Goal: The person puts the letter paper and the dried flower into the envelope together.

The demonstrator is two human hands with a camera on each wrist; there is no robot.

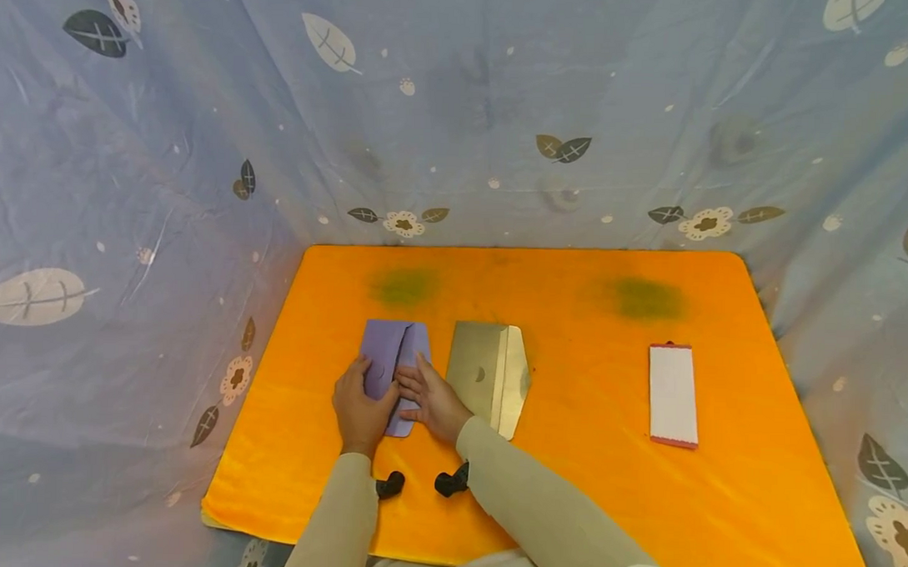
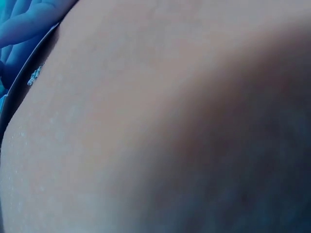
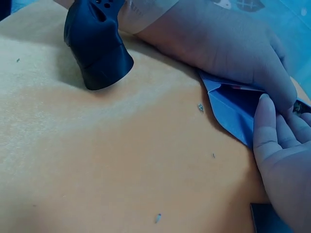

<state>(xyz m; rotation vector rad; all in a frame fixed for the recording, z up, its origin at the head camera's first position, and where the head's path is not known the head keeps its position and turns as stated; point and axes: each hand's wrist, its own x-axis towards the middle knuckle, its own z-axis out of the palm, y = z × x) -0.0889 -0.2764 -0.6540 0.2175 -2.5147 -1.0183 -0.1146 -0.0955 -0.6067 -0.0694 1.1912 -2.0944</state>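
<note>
A purple envelope (image 1: 381,348) lies on the table at left, its flap side raised and its pocket mouth parted. My left hand (image 1: 364,410) grips the pocket side, fingers at the left edge and thumb by the mouth. Right beside it, my right hand (image 1: 435,401) touches the flap side with fingers extended towards the mouth. In the right wrist view, the blue-looking envelope (image 3: 228,109) gapes between both hands; a small dark patterned bit shows near the fingertips, too little to identify. The left wrist view is mostly blurred, with part of the right hand (image 2: 24,29) in its corner.
A gold envelope (image 1: 470,359) with its flap unfolded lies just right of the hands, partly under the right forearm. Farther right is a white rectangular pad with red ends (image 1: 673,395). An orange cloth (image 1: 567,479) covers the table; patterned curtains (image 1: 490,109) enclose it.
</note>
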